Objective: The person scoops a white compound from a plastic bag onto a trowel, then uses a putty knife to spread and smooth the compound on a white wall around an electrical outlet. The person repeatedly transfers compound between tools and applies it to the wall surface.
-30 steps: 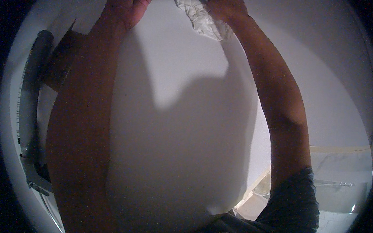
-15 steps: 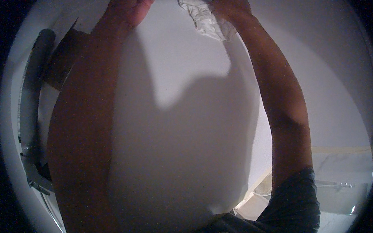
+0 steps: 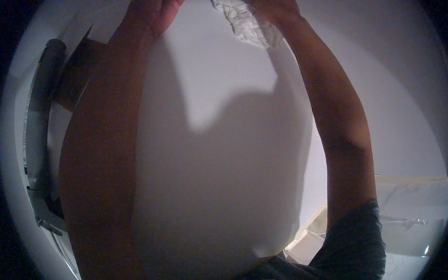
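Both my arms stretch up to the top edge of the view over a broad, smooth white surface (image 3: 231, 70). Against that surface my right hand (image 3: 277, 6) grips a crumpled white cloth (image 3: 247, 23), which hangs out to the left of the hand. The tips of its fingers are hidden. Farther left, my left hand (image 3: 155, 13) is cut off by the upper edge; its fingers do not show well enough to tell what they do. A small dark patch shows beside its thumb, too little to name. Shadows of my arms fall across the white surface.
At the left stands a long grey tube-shaped thing (image 3: 39, 117) with a dark bracket-like part (image 3: 48, 215) below it. A brown box-like thing (image 3: 81, 71) is partly behind my left arm. Low at the right are pale marbled panels (image 3: 413, 197) and a clear-looking bar (image 3: 409, 221).
The view has shifted very slightly. My right hand and the cloth have moved a touch to the left; both hands otherwise keep their places.
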Motion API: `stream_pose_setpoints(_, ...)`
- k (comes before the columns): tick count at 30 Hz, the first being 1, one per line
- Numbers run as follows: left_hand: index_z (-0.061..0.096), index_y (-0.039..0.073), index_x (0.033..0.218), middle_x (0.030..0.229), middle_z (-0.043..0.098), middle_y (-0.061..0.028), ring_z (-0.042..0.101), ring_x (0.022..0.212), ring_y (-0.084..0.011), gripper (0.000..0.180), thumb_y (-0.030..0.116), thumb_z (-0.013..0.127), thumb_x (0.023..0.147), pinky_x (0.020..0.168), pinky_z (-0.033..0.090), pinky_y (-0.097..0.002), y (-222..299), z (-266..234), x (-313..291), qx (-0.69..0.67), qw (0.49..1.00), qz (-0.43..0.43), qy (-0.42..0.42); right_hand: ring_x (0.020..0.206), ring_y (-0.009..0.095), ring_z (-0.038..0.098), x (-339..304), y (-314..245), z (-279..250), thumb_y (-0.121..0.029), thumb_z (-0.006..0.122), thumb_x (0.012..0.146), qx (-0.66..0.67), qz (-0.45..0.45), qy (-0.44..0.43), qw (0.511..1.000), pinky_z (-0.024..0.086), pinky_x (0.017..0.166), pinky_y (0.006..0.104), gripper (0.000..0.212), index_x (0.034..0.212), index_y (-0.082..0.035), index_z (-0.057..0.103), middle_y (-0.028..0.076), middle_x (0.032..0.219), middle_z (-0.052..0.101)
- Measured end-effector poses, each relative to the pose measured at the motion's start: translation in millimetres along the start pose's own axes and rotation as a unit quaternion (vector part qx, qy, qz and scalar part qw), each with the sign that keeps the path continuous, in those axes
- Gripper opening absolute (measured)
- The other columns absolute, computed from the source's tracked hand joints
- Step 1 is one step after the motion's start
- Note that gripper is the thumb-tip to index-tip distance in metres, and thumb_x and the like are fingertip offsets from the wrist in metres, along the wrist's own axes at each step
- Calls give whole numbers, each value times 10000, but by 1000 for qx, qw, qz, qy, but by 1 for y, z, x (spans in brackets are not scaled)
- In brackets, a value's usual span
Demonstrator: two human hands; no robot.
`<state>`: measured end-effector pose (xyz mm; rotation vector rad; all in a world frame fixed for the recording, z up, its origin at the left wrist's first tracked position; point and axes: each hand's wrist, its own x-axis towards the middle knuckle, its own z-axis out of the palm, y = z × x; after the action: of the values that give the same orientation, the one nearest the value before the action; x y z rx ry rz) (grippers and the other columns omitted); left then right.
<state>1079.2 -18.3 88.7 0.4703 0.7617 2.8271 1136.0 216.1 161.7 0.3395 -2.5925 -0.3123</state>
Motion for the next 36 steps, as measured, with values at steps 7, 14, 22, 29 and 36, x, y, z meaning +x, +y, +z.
stream_pose_setpoints(7,580,22,933,886,618,-78,631,758,-174,106,103,639,897,667,553,-283,-2,-2,2,-8,1000,-2,-22,1126,361,655,6,26,16,-139,633,803,-42,-33,37,998,544,915,509,515,1301,-247,713,119,1157,719)
stream_pose_setpoints(14,578,35,906,863,611,-70,615,739,-163,81,95,632,901,659,540,-272,-2,-4,8,-11,999,2,-39,1185,359,640,9,23,15,-106,621,784,30,5,5,1000,535,952,501,568,1323,-266,699,124,1314,679)
stream_pose_setpoints(22,586,31,916,888,623,-80,635,787,-190,83,77,650,891,679,537,-281,-2,-11,8,-53,998,4,-36,1228,363,615,-14,10,-4,-125,645,807,-6,15,-19,1000,502,1028,482,576,1370,-246,664,110,1365,656)
stream_pose_setpoints(29,588,34,907,875,625,-80,633,779,-187,80,83,649,894,673,534,-277,-2,-2,5,-29,999,1,-15,1217,352,622,6,24,21,-116,621,814,8,18,7,1000,505,1024,473,562,1354,-258,680,111,1339,672)
stream_pose_setpoints(36,589,45,894,863,615,-62,618,760,-169,71,95,636,909,669,531,-272,-1,-1,3,-17,999,13,-24,1249,347,615,8,-2,10,-115,593,811,52,79,-23,995,488,1064,446,561,1341,-268,696,115,1317,692)
